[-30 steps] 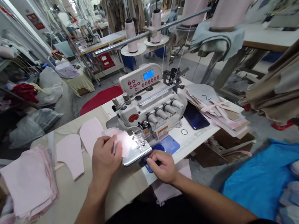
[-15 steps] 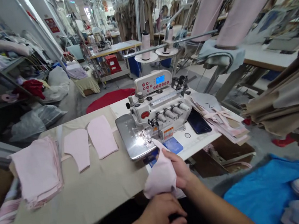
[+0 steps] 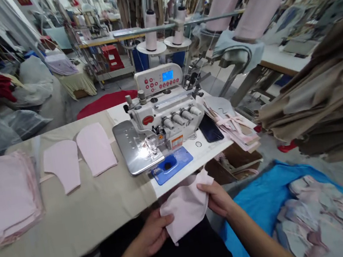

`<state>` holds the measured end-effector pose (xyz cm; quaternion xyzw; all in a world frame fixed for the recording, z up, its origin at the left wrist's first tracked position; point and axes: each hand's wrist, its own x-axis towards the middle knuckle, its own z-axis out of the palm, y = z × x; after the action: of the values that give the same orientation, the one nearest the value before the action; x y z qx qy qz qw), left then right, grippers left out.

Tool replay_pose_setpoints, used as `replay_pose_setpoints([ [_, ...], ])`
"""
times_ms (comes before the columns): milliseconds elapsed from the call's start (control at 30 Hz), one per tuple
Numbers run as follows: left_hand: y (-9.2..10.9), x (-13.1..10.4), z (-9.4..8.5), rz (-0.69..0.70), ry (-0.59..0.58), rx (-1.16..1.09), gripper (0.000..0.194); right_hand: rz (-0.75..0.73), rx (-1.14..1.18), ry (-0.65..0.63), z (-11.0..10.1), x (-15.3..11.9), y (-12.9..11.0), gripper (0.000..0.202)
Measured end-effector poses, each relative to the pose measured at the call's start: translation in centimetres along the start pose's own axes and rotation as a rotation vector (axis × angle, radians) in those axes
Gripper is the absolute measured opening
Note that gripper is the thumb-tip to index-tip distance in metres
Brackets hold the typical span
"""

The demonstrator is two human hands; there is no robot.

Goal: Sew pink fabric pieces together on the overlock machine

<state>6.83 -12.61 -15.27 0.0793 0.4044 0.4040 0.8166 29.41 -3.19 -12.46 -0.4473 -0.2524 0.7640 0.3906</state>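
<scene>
Over my lap, a pink fabric piece (image 3: 186,210) is stretched between both hands, below the front edge of the table. My left hand (image 3: 154,230) pinches its left edge, thumb on top. At its upper right corner my right hand (image 3: 217,197) is closed on the cloth. Beyond it stands a white overlock sewing machine (image 3: 166,118) with a lit blue display and a metal plate (image 3: 133,151). Two cut pink pieces (image 3: 95,148) lie side by side left of the machine. A thick stack of pink fabric (image 3: 5,194) lies farther left.
A dark phone (image 3: 210,129) and a bundle of cut strips (image 3: 234,127) lie right of the machine. On the floor at right, a blue sheet (image 3: 252,193) carries a heap of pale fabric pieces (image 3: 326,217). Brown cloth (image 3: 314,94) hangs at far right. Thread cones (image 3: 150,30) stand behind the machine.
The pink piece has come away from the machine's front, toward my lap. My left hand has taken hold of its left side. My view has turned right and down.
</scene>
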Motion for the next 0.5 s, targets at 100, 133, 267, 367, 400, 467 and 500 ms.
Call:
replay_pose_setpoints([
  [100, -0.4, 0.3, -1.0, -0.108, 0.013, 0.184, 0.046, 0.09, -0.209, 0.123, -4.7, 0.9, 1.9, 0.037],
  [133, -0.4, 0.7, -1.2, -0.076, 0.039, 0.246, 0.047, 0.083, -0.266, 0.159, -5.8, 1.4, 2.5, 0.037],
  [267, 0.4, 3.1, -1.6, 0.162, 0.371, 0.603, 0.046, -0.016, -0.33, 0.271, -8.1, 4.1, 4.2, 0.04],
  [367, 0.7, 4.2, -1.7, 0.204, 0.491, 0.746, 0.048, -0.038, -0.343, 0.308, -8.5, 5.7, 4.9, 0.041],
  [400, 0.5, 4.2, -1.8, 0.225, 0.477, 0.775, 0.047, -0.05, -0.356, 0.32, -8.7, 6.0, 5.0, 0.041],
  [467, -0.2, 4.0, -2.0, 0.294, 0.469, 0.859, 0.044, -0.088, -0.399, 0.354, -8.9, 6.3, 5.0, 0.038],
  [500, -0.7, 3.8, -2.2, 0.317, 0.478, 0.903, 0.042, -0.114, -0.428, 0.375, -9.0, 6.2, 4.9, 0.035],
])
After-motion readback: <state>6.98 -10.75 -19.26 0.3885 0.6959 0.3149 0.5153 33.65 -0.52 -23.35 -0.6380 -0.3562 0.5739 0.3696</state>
